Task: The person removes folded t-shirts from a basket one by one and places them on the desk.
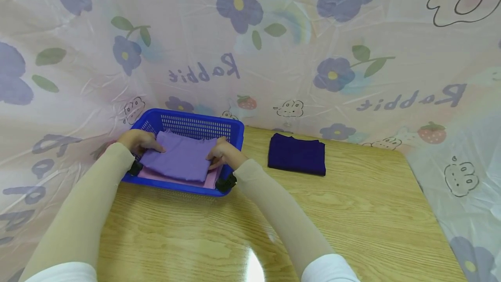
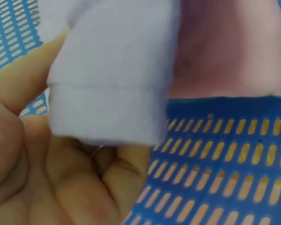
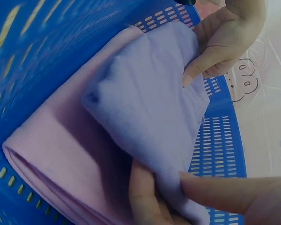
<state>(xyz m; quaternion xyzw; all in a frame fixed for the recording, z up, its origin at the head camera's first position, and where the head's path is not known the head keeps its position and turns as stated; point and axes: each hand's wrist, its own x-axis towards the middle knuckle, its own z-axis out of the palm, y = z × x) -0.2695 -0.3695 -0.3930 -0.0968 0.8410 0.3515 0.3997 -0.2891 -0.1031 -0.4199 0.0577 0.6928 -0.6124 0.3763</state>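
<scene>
Between both hands, inside the blue basket (image 1: 184,188), is a folded lavender cloth (image 1: 182,156). My left hand (image 1: 141,141) grips its left edge, thumb on top and fingers beneath, as the left wrist view shows. At the opposite edge my right hand (image 1: 226,153) pinches the cloth between thumb and fingers. Under it a folded pink cloth (image 3: 61,150) lies on the basket floor, partly covered. In the right wrist view the lavender cloth is tilted over the pink one, with a gap at its near side.
A folded dark navy cloth (image 1: 296,154) lies on the wooden table (image 1: 352,212), right of the basket. Behind and beside the table hangs a patterned plastic sheet (image 1: 274,68). Black clips or straps (image 1: 226,182) show at the wrists, by the basket's front rim.
</scene>
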